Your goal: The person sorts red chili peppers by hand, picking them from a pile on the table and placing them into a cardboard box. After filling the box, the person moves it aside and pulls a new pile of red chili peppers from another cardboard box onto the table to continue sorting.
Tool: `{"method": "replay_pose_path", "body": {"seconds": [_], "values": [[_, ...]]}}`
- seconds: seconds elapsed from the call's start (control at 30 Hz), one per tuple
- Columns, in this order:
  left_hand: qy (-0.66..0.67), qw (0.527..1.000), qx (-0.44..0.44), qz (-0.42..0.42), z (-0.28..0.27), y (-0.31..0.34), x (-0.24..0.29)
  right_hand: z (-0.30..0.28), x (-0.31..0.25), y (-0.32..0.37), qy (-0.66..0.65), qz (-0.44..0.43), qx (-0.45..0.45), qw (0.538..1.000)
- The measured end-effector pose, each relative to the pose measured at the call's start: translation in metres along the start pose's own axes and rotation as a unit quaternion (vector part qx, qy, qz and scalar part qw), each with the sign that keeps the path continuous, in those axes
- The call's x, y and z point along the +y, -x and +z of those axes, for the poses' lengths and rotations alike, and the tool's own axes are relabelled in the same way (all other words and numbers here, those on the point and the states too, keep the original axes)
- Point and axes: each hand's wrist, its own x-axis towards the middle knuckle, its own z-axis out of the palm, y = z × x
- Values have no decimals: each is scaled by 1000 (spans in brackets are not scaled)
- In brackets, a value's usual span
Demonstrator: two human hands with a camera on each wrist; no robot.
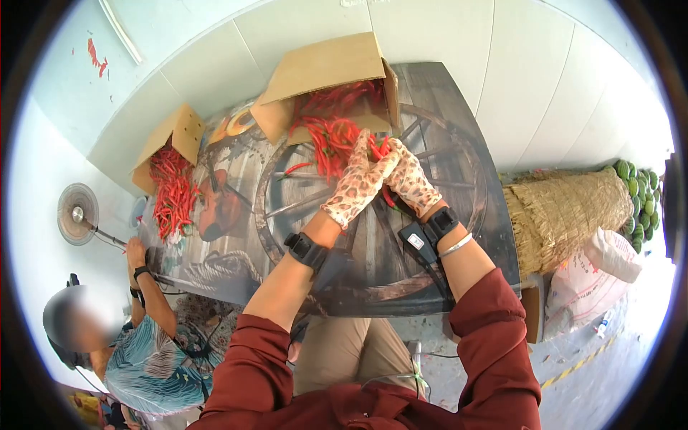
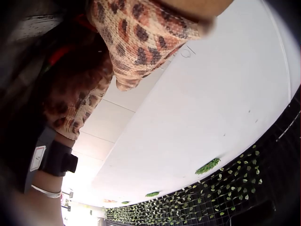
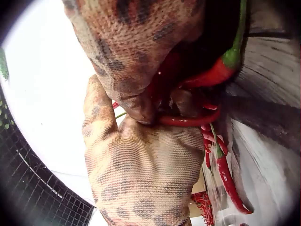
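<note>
Two spotted, knitted cloth gloves hold shiny red chilies (image 1: 380,149) over the table (image 1: 459,244).
The left hand (image 1: 355,188) and right hand (image 1: 410,179) touch, with their fingers bent around the smooth, thin chilies, between the table's far edge and near edge; some fingertips are hidden. Just beyond, a loose red chili pile (image 1: 331,140) spills from a big brown cardboard box (image 1: 326,64) lying by the far edge. Near the table's left end, a smaller brown cardboard box (image 1: 188,136) spills more chilies (image 1: 172,188). The big box's inside is dark, and the left wrist view cuts off the fingers.
</note>
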Motion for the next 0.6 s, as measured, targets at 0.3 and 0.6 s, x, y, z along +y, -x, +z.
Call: {"method": "replay_pose_path", "body": {"seconds": [0.3,0.6], "values": [[77,991,-47,-97,-11,17,29,2,-6,-1,-304,165,-12,938],[27,999,-21,-15,-17,41,18,-7,-28,2,-422,177,23,889]]}}
